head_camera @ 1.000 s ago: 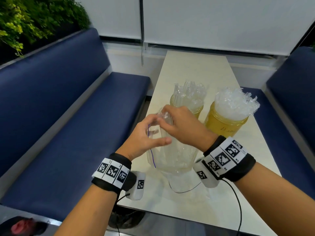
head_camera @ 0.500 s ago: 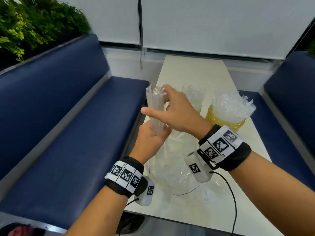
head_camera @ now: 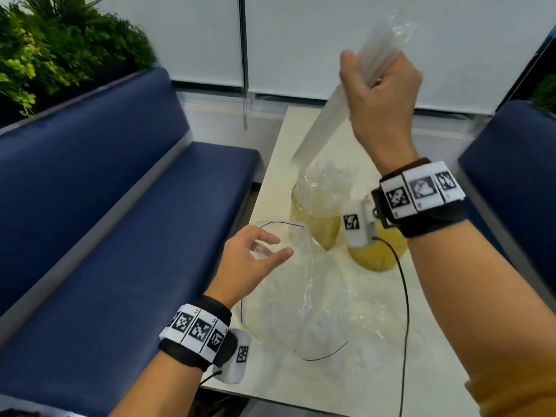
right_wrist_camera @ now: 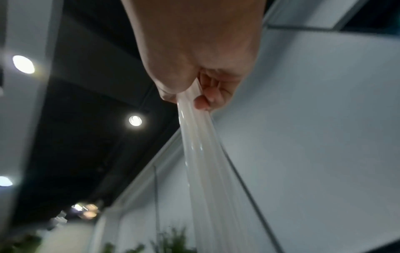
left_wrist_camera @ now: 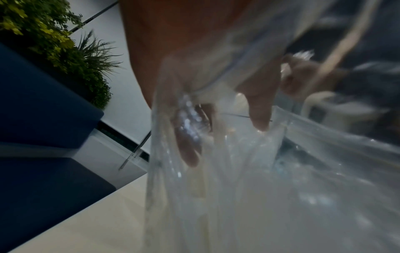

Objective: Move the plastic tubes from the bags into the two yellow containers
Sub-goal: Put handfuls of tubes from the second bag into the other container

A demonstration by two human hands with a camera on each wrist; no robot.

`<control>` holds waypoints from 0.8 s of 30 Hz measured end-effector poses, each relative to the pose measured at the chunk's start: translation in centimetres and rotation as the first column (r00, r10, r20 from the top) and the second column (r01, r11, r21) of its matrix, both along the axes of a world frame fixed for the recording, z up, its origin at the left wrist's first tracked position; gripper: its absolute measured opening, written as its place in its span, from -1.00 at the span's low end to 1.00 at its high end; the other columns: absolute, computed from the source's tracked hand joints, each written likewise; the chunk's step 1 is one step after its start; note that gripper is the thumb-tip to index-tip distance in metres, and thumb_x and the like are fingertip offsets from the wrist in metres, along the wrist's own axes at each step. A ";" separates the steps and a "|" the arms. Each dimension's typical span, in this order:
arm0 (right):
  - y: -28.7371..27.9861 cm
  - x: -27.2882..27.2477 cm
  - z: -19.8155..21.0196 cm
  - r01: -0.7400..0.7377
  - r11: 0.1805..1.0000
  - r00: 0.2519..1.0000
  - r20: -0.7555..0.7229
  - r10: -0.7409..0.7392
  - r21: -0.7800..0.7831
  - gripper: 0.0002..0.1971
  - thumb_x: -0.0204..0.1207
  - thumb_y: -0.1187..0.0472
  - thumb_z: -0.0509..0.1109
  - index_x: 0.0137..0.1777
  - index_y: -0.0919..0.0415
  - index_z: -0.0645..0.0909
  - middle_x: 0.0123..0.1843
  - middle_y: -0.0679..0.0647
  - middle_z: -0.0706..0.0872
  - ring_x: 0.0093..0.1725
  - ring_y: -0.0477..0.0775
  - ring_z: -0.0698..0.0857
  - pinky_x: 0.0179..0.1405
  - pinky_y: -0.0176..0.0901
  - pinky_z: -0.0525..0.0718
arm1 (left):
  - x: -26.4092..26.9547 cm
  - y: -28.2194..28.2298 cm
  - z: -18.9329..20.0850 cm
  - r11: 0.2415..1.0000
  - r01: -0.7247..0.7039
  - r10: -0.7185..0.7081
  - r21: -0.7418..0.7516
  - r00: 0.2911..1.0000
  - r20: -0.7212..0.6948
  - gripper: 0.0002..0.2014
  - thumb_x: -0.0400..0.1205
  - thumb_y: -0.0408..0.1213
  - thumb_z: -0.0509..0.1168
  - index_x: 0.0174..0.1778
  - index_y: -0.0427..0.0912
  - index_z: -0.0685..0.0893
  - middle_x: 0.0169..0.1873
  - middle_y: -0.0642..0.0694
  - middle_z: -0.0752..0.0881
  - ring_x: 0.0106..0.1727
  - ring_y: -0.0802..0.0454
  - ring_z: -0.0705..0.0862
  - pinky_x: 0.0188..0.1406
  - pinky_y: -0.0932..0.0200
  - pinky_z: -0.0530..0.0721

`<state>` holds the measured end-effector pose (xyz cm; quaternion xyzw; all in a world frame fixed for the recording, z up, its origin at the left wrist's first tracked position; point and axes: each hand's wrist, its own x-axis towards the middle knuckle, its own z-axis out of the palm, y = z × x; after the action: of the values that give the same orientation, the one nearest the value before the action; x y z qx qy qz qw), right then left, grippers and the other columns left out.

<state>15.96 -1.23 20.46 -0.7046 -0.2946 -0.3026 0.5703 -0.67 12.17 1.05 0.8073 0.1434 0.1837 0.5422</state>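
Note:
My right hand (head_camera: 379, 85) is raised high over the table and grips a bundle of clear plastic tubes (head_camera: 319, 124) in its fist, slanting down to the left. The bundle's lower end hangs just above the left yellow container (head_camera: 313, 221), which holds several tubes (head_camera: 328, 182). My right wrist covers most of the right yellow container (head_camera: 379, 257). In the right wrist view the curled fingers (right_wrist_camera: 203, 102) clamp the tubes (right_wrist_camera: 205, 154). My left hand (head_camera: 264, 248) is low and holds the mouth of a clear bag (head_camera: 288, 296) loosely between thumb and fingers. In the left wrist view the bag film (left_wrist_camera: 259, 188) drapes over the fingers (left_wrist_camera: 190, 154).
The cream table (head_camera: 346, 383) is narrow, with blue benches on the left (head_camera: 120, 236) and right (head_camera: 511, 176). Crumpled clear plastic (head_camera: 361, 311) lies in front of the containers. A black cable (head_camera: 404, 281) hangs from my right wrist. Plants (head_camera: 60, 49) stand behind the left bench.
My right hand has drawn the tube bundle up out of the bag and swung it high to the right. My left hand has let go of the bundle and dropped to the bag's mouth.

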 end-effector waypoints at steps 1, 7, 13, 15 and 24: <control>0.1 1.5 -0.3 0.056 0.998 0.998 0.000 -0.056 -0.013 -0.65 0.61 -0.04 0.40 -0.27 0.21 0.57 -0.44 0.04 0.61 -0.50 -0.17 0.54 -0.54 -0.26 0.44 | 0.1 0.0 0.2 1.000 -0.001 0.001 0.003 1.000 0.000 -0.70 0.44 0.01 0.64 -0.06 -0.02 0.76 0.01 0.14 0.78 -0.06 0.22 0.79 -0.10 0.64 0.56; 1.5 7.3 -5.8 0.176 0.905 0.976 -0.051 -0.212 -0.388 -0.64 0.62 -0.07 0.35 -0.13 0.26 0.56 -0.39 0.01 0.51 -0.43 0.02 0.46 -0.45 -0.26 0.38 | 0.7 0.1 0.9 0.999 0.022 -0.023 0.027 1.000 0.019 -0.76 0.51 -0.02 0.58 -0.02 -0.03 0.78 0.05 0.14 0.75 -0.07 0.23 0.80 -0.06 0.64 0.55; 2.3 8.7 -12.3 0.084 0.781 0.945 -0.200 -0.260 -0.619 -0.59 0.57 -0.11 0.36 -0.31 0.20 0.47 -0.40 0.10 0.58 -0.34 0.17 0.58 -0.42 -0.21 0.39 | 0.9 0.3 0.8 1.000 0.023 -0.024 0.017 0.999 0.029 -0.80 0.54 -0.02 0.56 -0.03 -0.01 0.77 0.04 0.15 0.75 -0.04 0.25 0.79 -0.06 0.40 0.71; 2.1 8.4 -13.5 0.096 0.723 0.936 -0.186 -0.300 -0.685 -0.53 0.57 -0.13 0.36 -0.40 0.20 0.38 -0.51 0.05 0.45 -0.36 0.20 0.57 -0.47 -0.20 0.36 | 1.0 0.4 0.7 1.000 0.025 -0.025 0.004 0.999 0.028 -0.81 0.54 -0.03 0.56 -0.04 0.00 0.78 0.03 0.16 0.75 -0.05 0.24 0.80 -0.09 0.22 0.78; 1.5 8.9 -13.7 0.207 0.886 0.954 -0.114 -0.276 -0.414 -0.12 0.24 0.13 0.73 0.51 0.00 0.33 0.33 0.04 0.58 0.28 0.11 0.57 -0.01 -0.13 0.58 | 1.3 0.6 0.5 1.000 0.031 -0.031 0.002 0.999 0.030 -0.84 0.55 -0.03 0.54 -0.06 0.02 0.78 0.00 0.17 0.75 -0.03 0.18 0.81 -0.05 0.03 0.85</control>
<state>24.88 0.26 6.73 -0.8599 -0.2100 -0.2442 0.3960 0.65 12.74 1.51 0.8069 0.1228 0.1876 0.5465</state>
